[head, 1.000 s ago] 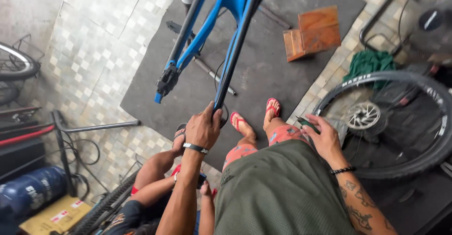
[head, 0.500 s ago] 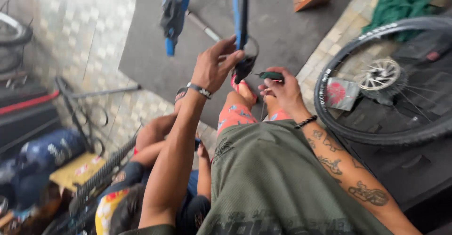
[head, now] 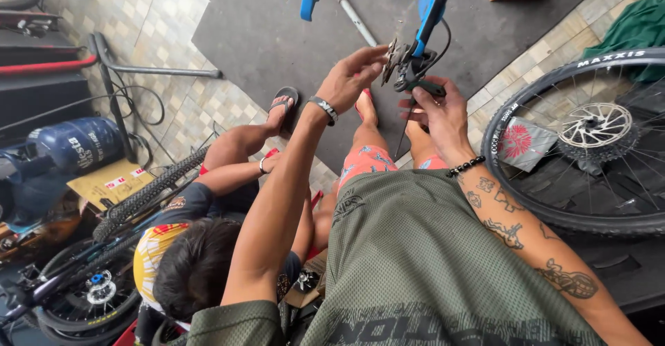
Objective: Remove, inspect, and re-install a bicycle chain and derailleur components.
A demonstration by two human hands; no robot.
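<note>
Blue-painted metal tubing of a bicycle frame hung above the dark rubber floor mat, and a black rear derailleur sat at its lower end, just above the person's sandalled feet. The left hand had its fingers spread loosely, fingertips touching the derailleur's toothed cage, gripping nothing firmly. The right hand was clenched around a thin green-handled tool pressed up against the derailleur body. The derailleur looked mounted already but seemingly not finished, a thin cable dangling loose below it. The spoked black-tyred wheel lay well apart on the right, not fitted. Beside the person's knees, another person crouched with a second knobby tyre.
</note>
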